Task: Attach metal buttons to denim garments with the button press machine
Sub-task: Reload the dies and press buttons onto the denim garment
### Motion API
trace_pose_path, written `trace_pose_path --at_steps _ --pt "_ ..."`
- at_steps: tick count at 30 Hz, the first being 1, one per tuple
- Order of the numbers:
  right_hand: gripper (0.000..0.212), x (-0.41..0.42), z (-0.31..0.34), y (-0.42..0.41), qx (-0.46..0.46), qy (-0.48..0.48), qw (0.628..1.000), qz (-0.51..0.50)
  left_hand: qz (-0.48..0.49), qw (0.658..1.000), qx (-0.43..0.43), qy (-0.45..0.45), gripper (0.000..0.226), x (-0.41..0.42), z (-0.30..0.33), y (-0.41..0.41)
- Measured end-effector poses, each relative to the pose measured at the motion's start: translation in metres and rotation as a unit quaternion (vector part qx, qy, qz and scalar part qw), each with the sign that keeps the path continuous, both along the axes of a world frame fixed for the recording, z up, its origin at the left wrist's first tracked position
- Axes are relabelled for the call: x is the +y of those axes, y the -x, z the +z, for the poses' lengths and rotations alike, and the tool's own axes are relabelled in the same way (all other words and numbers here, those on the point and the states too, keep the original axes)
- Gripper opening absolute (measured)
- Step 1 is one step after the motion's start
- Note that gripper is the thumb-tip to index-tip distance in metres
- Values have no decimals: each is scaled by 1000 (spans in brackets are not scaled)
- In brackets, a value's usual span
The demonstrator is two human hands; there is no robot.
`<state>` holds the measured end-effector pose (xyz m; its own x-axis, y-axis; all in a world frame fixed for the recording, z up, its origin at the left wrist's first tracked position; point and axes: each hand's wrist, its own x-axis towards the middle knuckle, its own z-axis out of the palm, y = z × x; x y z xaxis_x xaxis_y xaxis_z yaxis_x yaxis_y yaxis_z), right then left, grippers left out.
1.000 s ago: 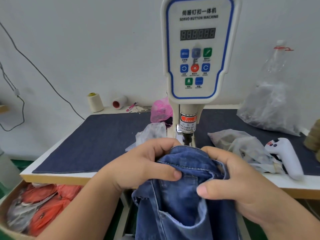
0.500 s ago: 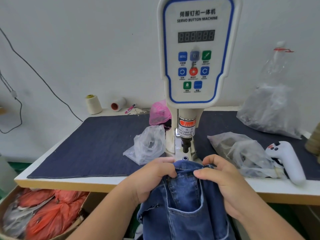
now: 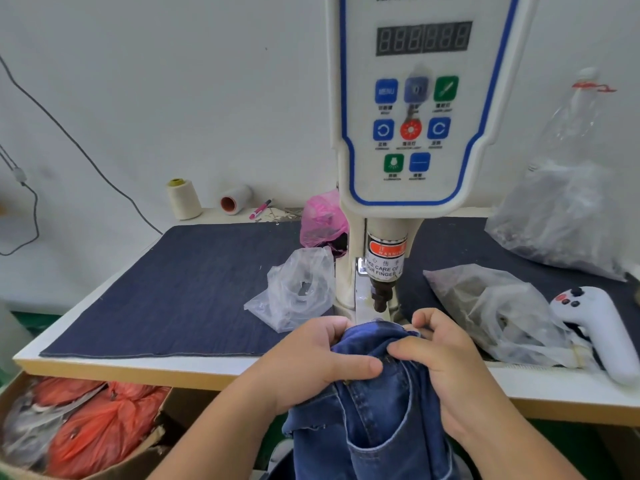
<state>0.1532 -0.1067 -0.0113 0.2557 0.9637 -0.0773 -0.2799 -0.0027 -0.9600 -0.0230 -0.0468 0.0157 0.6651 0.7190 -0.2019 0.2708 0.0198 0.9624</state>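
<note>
A: What differs from half a second ago?

B: The bunched blue denim garment now has its top edge at the foot of the white servo button press machine, just below the dark metal punch. Before, that edge sat a little short of the base.

A: And the hands?

B: The left hand grips the waistband fold, thumb laid across the front of the cloth. The right hand pinches the same fold from the other side, fingers curled. Both were holding it earlier too; they have pushed forward together.

A: Anything else shifted?

B: No. The clear crumpled plastic bag lies just left of the machine column, the white handheld controller on the dark blue cloth-covered table at the right.
</note>
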Motion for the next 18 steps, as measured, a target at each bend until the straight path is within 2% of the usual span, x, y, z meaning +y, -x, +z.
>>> trace_pose_path --at_steps 3,7,10,13,18 --pt "31 6 -2 4 0 -4 1000 -11 25 999 -35 24 16 4 -3 1" --pt "32 13 -4 4 8 -3 999 -32 30 989 -98 103 14 9 -4 -3" --pt "30 17 -2 0 13 4 999 -31 56 988 -104 101 9 15 -5 -8" --pt "36 22 -3 -8 12 -9 1000 -24 72 987 -101 98 28 23 -8 -16" --pt "29 35 -2 -19 52 -7 999 7 87 986 -108 93 13 37 -7 -27"
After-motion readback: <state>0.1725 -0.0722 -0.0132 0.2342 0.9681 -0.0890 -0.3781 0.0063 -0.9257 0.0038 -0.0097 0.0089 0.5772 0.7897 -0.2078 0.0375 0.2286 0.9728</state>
